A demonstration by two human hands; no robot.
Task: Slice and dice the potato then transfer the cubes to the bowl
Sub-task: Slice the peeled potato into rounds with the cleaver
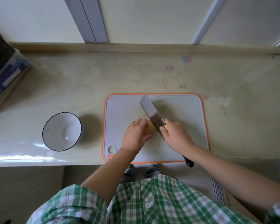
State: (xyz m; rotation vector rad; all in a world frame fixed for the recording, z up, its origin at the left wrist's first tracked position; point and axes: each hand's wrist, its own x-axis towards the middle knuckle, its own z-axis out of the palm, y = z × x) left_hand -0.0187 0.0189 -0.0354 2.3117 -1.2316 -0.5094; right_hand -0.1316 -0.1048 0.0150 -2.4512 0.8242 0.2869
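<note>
Slicing step in hand. Potato (151, 128) is held on board (189, 126) by left hand (136, 135); knife (153, 116) is gripped by right hand (176, 135). Bowl (46, 126) lies well left. A downward cut is judged next.

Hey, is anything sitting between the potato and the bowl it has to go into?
Nothing visible. Only bare cutting board and a strip of counter lie between the potato and the bowl on its left.

The person wore a green-and-white plaid shirt (160, 196) with thin brown lines, a white button (147, 205) at its front and sleeves (68, 206) ending near the elbows. The left hand (137, 135) and right hand (176, 136) were bare.
</note>
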